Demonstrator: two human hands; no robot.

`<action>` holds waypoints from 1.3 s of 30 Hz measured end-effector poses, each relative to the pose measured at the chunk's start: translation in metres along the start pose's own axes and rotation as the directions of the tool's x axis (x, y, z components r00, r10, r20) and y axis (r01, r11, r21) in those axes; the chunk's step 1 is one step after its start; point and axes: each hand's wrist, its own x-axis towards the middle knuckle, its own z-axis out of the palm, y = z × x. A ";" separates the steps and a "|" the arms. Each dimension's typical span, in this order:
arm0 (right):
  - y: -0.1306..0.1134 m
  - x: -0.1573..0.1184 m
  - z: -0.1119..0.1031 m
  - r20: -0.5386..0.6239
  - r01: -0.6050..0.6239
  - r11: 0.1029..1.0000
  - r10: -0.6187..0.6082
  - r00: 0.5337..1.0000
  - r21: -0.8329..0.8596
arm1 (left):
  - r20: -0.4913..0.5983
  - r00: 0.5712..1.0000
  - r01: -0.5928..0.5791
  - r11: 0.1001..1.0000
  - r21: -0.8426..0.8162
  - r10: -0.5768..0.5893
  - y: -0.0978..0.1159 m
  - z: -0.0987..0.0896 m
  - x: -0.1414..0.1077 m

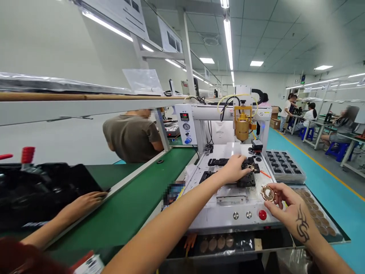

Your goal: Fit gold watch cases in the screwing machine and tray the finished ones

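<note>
My left hand (236, 168) reaches onto the white bed of a machine, fingers pinched at a small metallic part (251, 168) on a black fixture (248, 179). A round gold-coloured ring-shaped piece (268, 193) is held between thumb and fingers of my right hand (288, 201), just above the machine's front right edge. Over the fixture hangs a gold-coloured dispensing head (242, 127).
Two silver buttons and a red button (262, 215) line the machine's front. At right are stacked trays of black parts (285, 167) and a tray of round pieces (322, 220). A green belt (137, 194) runs left; another person's hand (88, 203) rests beyond it.
</note>
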 end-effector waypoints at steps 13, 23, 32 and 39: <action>0.024 0.008 -0.062 -0.071 -0.087 0.994 0.082 0.994 -0.070 | 0.465 0.870 0.088 0.980 0.176 -0.162 -0.006 0.019 0.103; 0.076 0.119 0.005 0.177 0.024 0.995 -0.008 0.984 -0.093 | 0.166 0.982 0.111 0.989 -0.095 -0.094 0.002 -0.003 0.072; 0.096 0.195 0.033 0.590 0.153 0.968 -0.005 0.808 -0.200 | -0.100 0.994 0.006 0.937 -0.348 -0.044 0.000 -0.048 -0.018; 0.100 0.199 0.035 0.638 0.249 0.941 -0.048 0.768 -0.229 | -0.129 0.990 -0.002 0.920 -0.391 -0.052 0.002 -0.058 -0.079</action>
